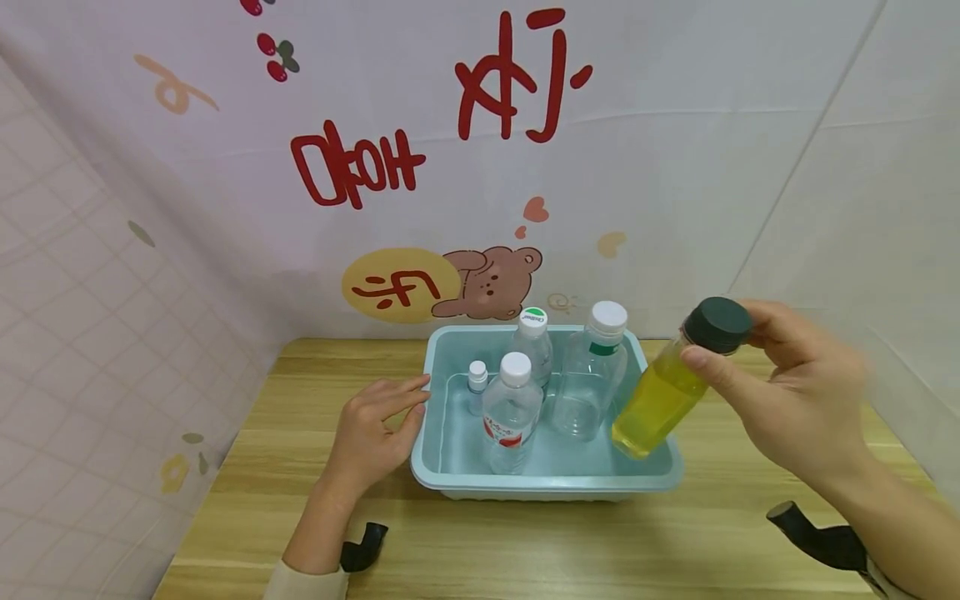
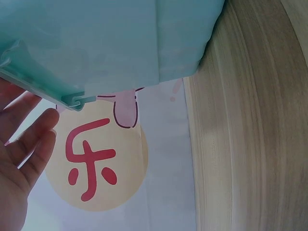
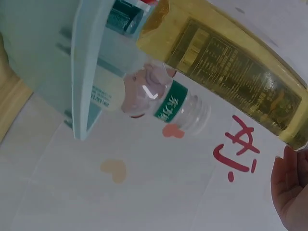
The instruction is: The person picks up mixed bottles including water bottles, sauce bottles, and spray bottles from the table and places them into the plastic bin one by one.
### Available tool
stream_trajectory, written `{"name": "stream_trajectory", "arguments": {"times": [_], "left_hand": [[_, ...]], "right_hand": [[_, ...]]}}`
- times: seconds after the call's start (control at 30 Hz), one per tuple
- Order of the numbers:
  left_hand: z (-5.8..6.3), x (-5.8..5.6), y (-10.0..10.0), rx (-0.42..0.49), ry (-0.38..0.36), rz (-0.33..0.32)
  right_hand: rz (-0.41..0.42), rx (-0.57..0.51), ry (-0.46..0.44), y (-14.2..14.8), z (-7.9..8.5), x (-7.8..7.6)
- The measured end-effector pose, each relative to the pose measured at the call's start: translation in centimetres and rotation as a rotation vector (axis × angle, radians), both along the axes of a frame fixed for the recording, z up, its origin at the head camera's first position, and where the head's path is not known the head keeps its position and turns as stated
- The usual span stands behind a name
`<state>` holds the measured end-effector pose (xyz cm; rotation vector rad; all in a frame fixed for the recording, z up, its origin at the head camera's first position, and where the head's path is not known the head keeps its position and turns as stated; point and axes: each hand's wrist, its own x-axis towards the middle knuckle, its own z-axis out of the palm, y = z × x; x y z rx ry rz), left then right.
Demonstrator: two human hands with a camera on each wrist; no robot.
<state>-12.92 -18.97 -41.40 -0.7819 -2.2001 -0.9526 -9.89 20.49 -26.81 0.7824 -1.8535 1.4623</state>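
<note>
My right hand (image 1: 806, 392) grips a bottle of yellow liquid (image 1: 660, 396) near its dark green cap. The bottle leans, its base over the right end of a light blue plastic basin (image 1: 551, 482). In the right wrist view the same yellow bottle (image 3: 226, 67) shows a printed label. My left hand (image 1: 378, 429) rests its fingertips on the basin's left rim, fingers fairly straight. Inside the basin stand a clear bottle with a red label (image 1: 512, 417), a large clear bottle with a green band (image 1: 585, 392), a white-capped clear bottle (image 1: 533, 346) and a small white-capped bottle (image 1: 477, 383).
The basin sits on a wooden table (image 1: 360, 533) close to a white backdrop cloth (image 1: 675, 167) with red characters and a cartoon bear (image 1: 498, 283). A black strap-like piece (image 1: 365, 547) shows by the left wrist, another (image 1: 817, 537) by the right.
</note>
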Motion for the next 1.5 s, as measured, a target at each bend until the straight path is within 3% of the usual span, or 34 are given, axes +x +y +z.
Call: {"name": "stream_trajectory", "arguments": {"times": [0.47, 1.1, 1.5], "left_hand": [[0.1, -0.1, 0.0, 0.003, 0.014, -0.006], [-0.2, -0.2, 0.0, 0.020, 0.019, -0.008], [-0.1, -0.2, -0.1, 0.013, 0.020, -0.006]], "right_hand": [[-0.187, 0.226, -0.099, -2.3, -3.8, -0.3], [-0.205, 0.375, -0.304, -3.7, -7.7, -0.5], [-0.211, 0.443, -0.484, -3.8, -8.3, -0.5]]}}
